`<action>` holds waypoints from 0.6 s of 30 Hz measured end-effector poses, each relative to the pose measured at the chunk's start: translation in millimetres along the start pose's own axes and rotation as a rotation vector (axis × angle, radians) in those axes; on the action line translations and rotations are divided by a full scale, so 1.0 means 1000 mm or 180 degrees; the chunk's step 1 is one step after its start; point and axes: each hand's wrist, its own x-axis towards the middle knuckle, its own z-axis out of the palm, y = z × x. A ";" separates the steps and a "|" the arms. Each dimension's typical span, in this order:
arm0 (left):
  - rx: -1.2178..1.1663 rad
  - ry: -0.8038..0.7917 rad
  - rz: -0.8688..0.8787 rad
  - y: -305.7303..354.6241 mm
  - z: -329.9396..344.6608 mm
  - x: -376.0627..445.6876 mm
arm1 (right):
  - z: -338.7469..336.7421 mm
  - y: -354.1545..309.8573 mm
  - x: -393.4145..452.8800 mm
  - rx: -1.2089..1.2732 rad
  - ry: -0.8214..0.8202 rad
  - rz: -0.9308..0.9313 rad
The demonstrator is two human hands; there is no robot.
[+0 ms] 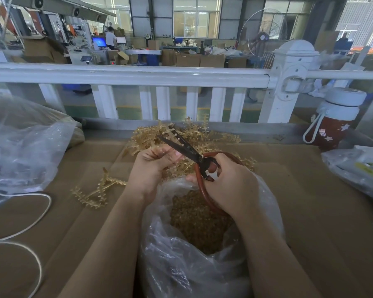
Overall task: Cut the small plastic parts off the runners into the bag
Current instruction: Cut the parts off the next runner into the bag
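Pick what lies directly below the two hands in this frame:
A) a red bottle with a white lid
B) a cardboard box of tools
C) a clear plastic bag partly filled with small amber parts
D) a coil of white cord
C: the clear plastic bag sits open under the left hand and right hand, with small amber parts inside.

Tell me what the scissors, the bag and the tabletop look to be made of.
Scissors: dark, dull metal blades, handle loops in a glossy reddish-brown coating, likely plastic or rubber. Bag: thin clear plastic film, crinkled and shiny. Tabletop: looks like brown cardboard sheets, matte, with a visible seam.
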 end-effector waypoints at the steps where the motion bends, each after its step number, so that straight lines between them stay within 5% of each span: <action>1: -0.0030 0.0002 -0.0010 0.000 0.000 0.000 | 0.001 0.000 0.000 0.0016 0.0009 -0.0006; 18: -0.0415 0.0261 -0.0311 0.008 0.002 -0.001 | 0.001 0.001 -0.001 0.0570 -0.0184 -0.0015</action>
